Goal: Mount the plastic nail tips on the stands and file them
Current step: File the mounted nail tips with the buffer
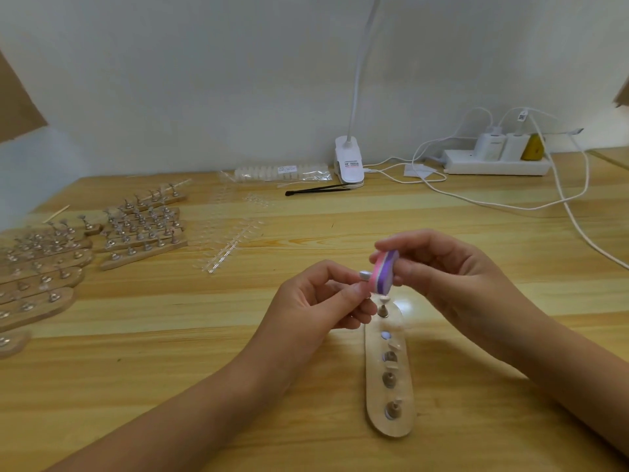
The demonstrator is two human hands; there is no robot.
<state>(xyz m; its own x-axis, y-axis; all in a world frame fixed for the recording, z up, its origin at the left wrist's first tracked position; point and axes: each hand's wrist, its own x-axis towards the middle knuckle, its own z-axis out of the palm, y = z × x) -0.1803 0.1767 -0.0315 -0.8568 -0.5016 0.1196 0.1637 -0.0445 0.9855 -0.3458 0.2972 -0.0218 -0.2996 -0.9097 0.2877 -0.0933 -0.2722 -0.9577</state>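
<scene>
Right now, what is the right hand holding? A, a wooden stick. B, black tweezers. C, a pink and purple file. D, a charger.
C: the right hand pinches the pink and purple file beside the small pale tip that the left hand pinches.

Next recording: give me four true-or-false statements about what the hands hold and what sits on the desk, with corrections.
1. The right hand pinches a pink and purple file block. True.
2. The left hand lies flat and empty on the light wooden table. False: it holds a small pale nail tip, raised off the table.
3. The oval wooden base below the hands carries small metal stands. True.
4. The white clip lamp stands at the near table edge. False: it stands at the far edge, by the wall.
</scene>
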